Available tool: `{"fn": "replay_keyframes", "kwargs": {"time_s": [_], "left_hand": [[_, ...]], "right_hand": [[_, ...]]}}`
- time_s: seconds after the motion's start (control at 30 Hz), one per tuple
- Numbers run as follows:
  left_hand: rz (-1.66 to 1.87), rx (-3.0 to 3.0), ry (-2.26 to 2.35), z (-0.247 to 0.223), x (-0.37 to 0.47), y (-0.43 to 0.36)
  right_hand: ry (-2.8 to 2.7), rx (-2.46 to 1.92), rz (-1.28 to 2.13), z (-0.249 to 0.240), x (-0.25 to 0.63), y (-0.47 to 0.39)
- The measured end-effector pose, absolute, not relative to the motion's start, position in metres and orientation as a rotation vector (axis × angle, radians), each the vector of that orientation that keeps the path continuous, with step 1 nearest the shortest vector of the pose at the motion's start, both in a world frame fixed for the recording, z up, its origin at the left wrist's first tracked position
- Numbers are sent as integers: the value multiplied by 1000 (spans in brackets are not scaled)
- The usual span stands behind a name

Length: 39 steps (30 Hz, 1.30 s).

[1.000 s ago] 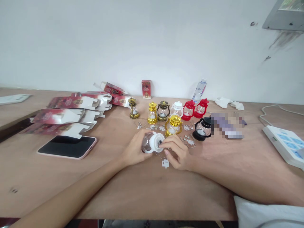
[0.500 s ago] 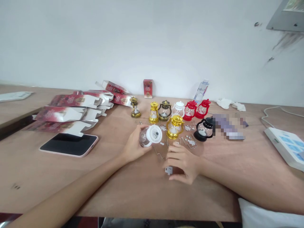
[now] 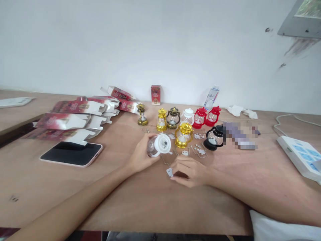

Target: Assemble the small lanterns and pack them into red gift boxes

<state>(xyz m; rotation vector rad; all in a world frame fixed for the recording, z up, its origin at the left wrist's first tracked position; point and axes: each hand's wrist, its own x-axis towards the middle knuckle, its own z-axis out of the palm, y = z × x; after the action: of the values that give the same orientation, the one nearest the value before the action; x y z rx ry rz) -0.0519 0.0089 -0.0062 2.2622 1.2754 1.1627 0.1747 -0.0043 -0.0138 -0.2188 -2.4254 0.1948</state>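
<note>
My left hand [image 3: 141, 155] is closed around a small white lantern [image 3: 152, 147] with a clear body. The lantern is tipped on its side, and its round white base faces me, showing a recess with metal contacts. To the right, my right hand [image 3: 189, 172] pinches a small white plastic piece [image 3: 169, 172] between thumb and fingers, just below the lantern and apart from it. Beyond my hands stand a gold lantern [image 3: 184, 135] and a black lantern [image 3: 214, 138]. Thin bent wires, small round parts and white plastic pieces [image 3: 201, 151] lie around them.
Several more lanterns stand behind, including a red lantern [image 3: 200, 117]. Flattened red-and-white boxes [image 3: 67, 121] are piled at left, above a phone [image 3: 71, 154]. One upright box [image 3: 155, 95] and a bottle [image 3: 211, 97] stand by the wall. A white device [image 3: 298, 157] lies at right.
My right hand has moved slightly up and left with the white plastic piece, closing its fingers more tightly. My left hand still holds the white lantern in nearly the same place.
</note>
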Motion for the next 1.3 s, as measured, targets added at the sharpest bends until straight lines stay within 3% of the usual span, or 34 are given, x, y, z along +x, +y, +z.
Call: {"fn": "replay_keyframes", "kwargs": {"time_s": [0.67, 0.9, 1.3], "left_hand": [[1049, 2369, 1158, -9, -53, 7], [1003, 2400, 1113, -6, -52, 5], [949, 2419, 1037, -3, -50, 3]], "right_hand": [[-2017, -425, 293, -10, 174, -6], [-2019, -270, 157, -13, 179, -1], [-1939, -283, 257, -12, 171, -6]]}}
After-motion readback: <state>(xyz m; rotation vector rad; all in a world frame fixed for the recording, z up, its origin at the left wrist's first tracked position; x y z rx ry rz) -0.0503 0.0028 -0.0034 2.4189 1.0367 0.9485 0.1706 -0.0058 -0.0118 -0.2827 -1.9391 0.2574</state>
